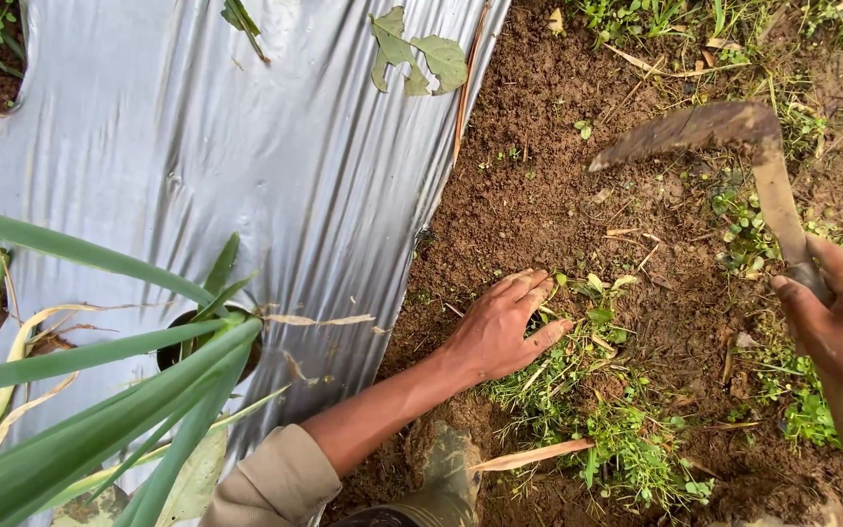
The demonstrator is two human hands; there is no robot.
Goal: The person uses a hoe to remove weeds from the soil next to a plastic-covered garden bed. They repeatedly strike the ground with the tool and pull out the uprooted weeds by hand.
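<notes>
- Long green leaves [100, 390] of a plant fan across the lower left, running off the left and bottom edges; their base is hidden, though some stems rise from a round hole [209, 344] in the sheet.
- A silver plastic mulch sheet [246, 166] covers the left half of the ground, wrinkled, with further cut holes at the left edge showing soil and small seedlings. A torn green leaf [420, 54] lies on it near the top.
- The sheet's right edge runs diagonally from the top centre down to the lower middle; beyond it lies bare brown soil [539, 185], open and uncluttered up to the top edge.
- The left hand [501, 327] rests flat on the soil just beside the sheet's edge, fingers [529, 288] released and spread, their tips touching a low clump of green weeds [597, 410]. Its forearm leads down to a beige sleeve [275, 483], cut off at the bottom.
- A muddy boot [446, 468] shows below the forearm, mostly out of frame.
- A hand hoe [724, 132] with a soil-caked blade hangs in the air above the soil at upper right, well apart from the left hand.
- The right hand [841, 322] is clenched round the hoe's handle, at the right edge; the lower handle is blurred, perhaps continuing past the wrist.
</notes>
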